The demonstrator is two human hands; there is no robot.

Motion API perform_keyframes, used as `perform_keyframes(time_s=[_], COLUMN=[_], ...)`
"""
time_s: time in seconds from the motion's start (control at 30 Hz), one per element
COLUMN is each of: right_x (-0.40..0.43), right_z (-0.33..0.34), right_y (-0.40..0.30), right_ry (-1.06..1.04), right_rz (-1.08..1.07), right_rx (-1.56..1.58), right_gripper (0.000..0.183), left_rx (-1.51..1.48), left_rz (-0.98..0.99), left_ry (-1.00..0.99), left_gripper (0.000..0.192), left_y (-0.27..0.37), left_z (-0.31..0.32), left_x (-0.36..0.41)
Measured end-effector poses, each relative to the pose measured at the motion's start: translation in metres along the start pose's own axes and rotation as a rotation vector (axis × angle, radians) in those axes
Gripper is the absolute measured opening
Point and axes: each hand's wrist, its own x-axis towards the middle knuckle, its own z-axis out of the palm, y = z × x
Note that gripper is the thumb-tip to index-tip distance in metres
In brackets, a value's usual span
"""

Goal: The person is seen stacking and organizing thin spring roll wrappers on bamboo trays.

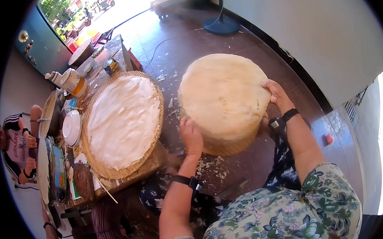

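A large thin round flatbread (222, 95), pale yellow, is in front of me, partly over a round woven tray (233, 146) whose lower edge shows. My right hand (275, 92) pinches the sheet's right edge between thumb and fingers. At its lower left edge is my left hand (191, 137), fingers bent; the sheet's rim seems to be between them, though the contact is partly blurred. To the left, a second round woven tray (160, 103) on the table bears a white, wrinkled round sheet (121, 120).
The cluttered wooden table (148, 165) holds a white plate (71, 128), jars (74, 82), a tin can (111, 66) and a round pan (81, 54). Another person (19, 144) is at the far left. Flakes (215, 167) litter the floor; a stand's round base (221, 26) stands beyond.
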Motion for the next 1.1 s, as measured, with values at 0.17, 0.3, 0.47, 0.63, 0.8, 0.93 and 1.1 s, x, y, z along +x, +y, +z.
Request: perform_keyframes(time_s=[0.17,0.3,0.47,0.63,0.8,0.93,1.1], right_x=[-0.011,-0.005,-0.001,-0.009,-0.021,-0.023,-0.014], right_z=[0.017,0.002,-0.008,0.006,0.018,0.026,0.007], right_y=[-0.002,-0.002,-0.002,0.001,0.0,-0.001,0.001], right_ry=[-0.056,-0.02,-0.033,-0.031,0.214,0.243,0.314], right_rz=[0.018,0.002,0.011,0.001,-0.129,-0.174,-0.168], right_rx=[-0.052,-0.108,-0.15,-0.251,-0.482,-0.741,-0.979], right_gripper=[0.032,0.032,0.032,0.036,0.04,0.044,0.049], left_rx=[-0.262,-0.598,-0.753,-0.602,-0.612,-0.594,-0.705], left_rz=[-0.324,-0.632,-0.577,-0.525,-0.63,-0.562,-0.569], left_ry=[-0.085,-0.016,-0.113,-0.13,-0.097,-0.107,-0.16], left_gripper=[0.031,0.051,0.06,0.068,0.07,0.072,0.068], left_y=[-0.01,0.012,0.016,-0.006,0.01,-0.002,0.015], left_z=[-0.008,-0.007,0.003,0.011,0.012,0.012,0.013], left_x=[0.011,0.025,0.03,0.029,0.033,0.038,0.038])
